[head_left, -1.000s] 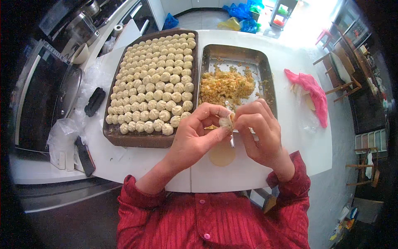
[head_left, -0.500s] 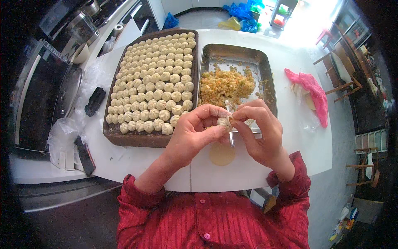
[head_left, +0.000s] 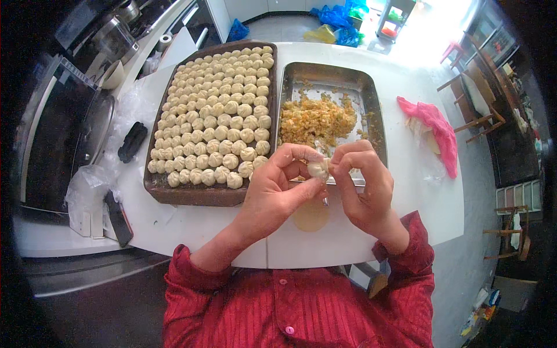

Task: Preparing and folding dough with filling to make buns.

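My left hand point(head_left: 278, 191) cradles a small pale dumpling point(head_left: 318, 169) between thumb and fingers. My right hand point(head_left: 365, 185) pinches the right edge of its dough with thumb and forefinger. Just beyond, a metal tray point(head_left: 372, 98) holds a mound of chopped orange-yellow filling point(head_left: 316, 119), with a silver utensil handle partly hidden behind my fingers. A round dough wrapper point(head_left: 310, 220) lies on the white table point(head_left: 418, 220) below my hands. To the left, a large dark tray point(head_left: 191, 198) holds several rows of pleated dumplings point(head_left: 212, 122).
A pink cloth point(head_left: 435, 130) and clear plastic lie at the right. On the left are a black object point(head_left: 132, 142), crumpled plastic bags point(head_left: 87, 194) and a dark flat object point(head_left: 118, 217). Blue bags point(head_left: 342, 26) lie on the floor behind; chairs point(head_left: 476, 101) stand at the right.
The dumpling has turned slightly between my fingers, its gathered dough now rounder. My right fingertips have shifted a little along its edge; the trays are unmoved.
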